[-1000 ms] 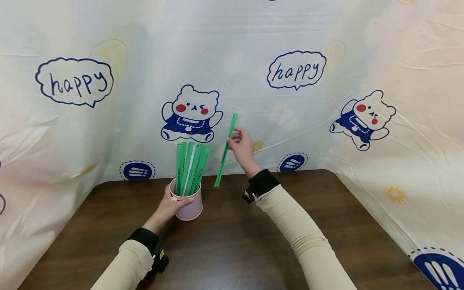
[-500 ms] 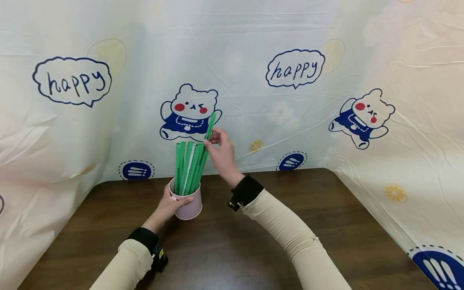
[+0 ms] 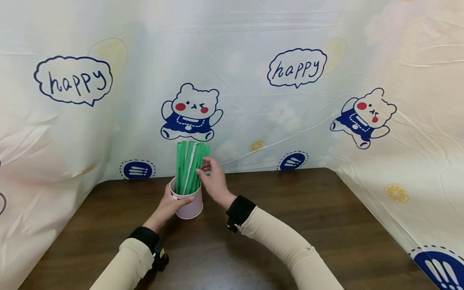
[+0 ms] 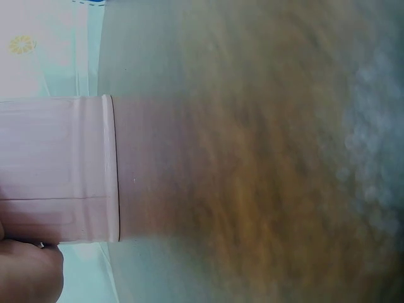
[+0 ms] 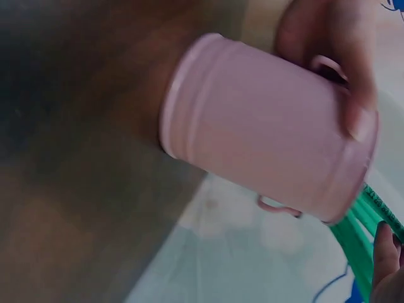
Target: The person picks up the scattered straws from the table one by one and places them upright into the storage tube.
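Observation:
A pink metal bucket [image 3: 189, 208] with small side loops stands upright on the table, several slim green sticks [image 3: 180, 167] and a white one [image 3: 190, 169] in it. My left hand [image 3: 173, 204] grips its left side, thumb over the front below the rim. In the right wrist view that thumb lies along the bucket [image 5: 271, 120]. My right hand [image 3: 214, 179] is at the bundle's right side, thumb and forefinger pinching a green stick whose lower end is inside the bucket. Black print shows on a green stick [image 5: 382, 205] beside the right thumb [image 5: 384, 255].
The brown wooden table [image 3: 253, 249] reaches back to a pale printed curtain [image 3: 246, 72] with bears and "happy" bubbles. The curtain also runs along both sides. Each wrist wears a black band [image 3: 242, 207] with a small camera.
My right hand has brought the green stick left over the bucket and lowered it in among the others. The left hand and the bucket have stayed in place.

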The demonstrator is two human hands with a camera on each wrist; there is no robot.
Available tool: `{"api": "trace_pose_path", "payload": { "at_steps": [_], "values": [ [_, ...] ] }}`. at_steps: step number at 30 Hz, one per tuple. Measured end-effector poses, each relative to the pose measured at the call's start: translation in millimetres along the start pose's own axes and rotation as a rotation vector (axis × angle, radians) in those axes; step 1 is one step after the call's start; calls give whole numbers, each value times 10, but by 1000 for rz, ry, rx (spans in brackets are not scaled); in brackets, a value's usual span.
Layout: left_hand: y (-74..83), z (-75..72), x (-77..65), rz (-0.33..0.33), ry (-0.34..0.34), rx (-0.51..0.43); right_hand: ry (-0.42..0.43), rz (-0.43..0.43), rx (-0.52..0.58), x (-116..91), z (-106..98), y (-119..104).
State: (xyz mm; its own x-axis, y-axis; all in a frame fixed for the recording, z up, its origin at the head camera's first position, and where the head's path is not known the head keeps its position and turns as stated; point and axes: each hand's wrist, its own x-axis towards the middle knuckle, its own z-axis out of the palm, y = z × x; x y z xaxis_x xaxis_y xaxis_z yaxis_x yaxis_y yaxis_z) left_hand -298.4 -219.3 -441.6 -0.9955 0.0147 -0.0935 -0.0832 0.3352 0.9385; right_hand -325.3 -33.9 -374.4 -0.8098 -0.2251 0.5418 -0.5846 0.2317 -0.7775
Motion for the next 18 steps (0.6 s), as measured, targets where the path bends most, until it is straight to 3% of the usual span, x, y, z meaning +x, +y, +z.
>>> {"api": "trace_pose_path", "payload": {
  "at_steps": [7, 18],
  "values": [
    [-20, 13, -12, 20, 17, -5, -30, 62, -11, -130, 67, 148],
    [7, -3, -8, 4, 2, 13, -13, 184, 42, -125, 54, 213]
  ]
}}
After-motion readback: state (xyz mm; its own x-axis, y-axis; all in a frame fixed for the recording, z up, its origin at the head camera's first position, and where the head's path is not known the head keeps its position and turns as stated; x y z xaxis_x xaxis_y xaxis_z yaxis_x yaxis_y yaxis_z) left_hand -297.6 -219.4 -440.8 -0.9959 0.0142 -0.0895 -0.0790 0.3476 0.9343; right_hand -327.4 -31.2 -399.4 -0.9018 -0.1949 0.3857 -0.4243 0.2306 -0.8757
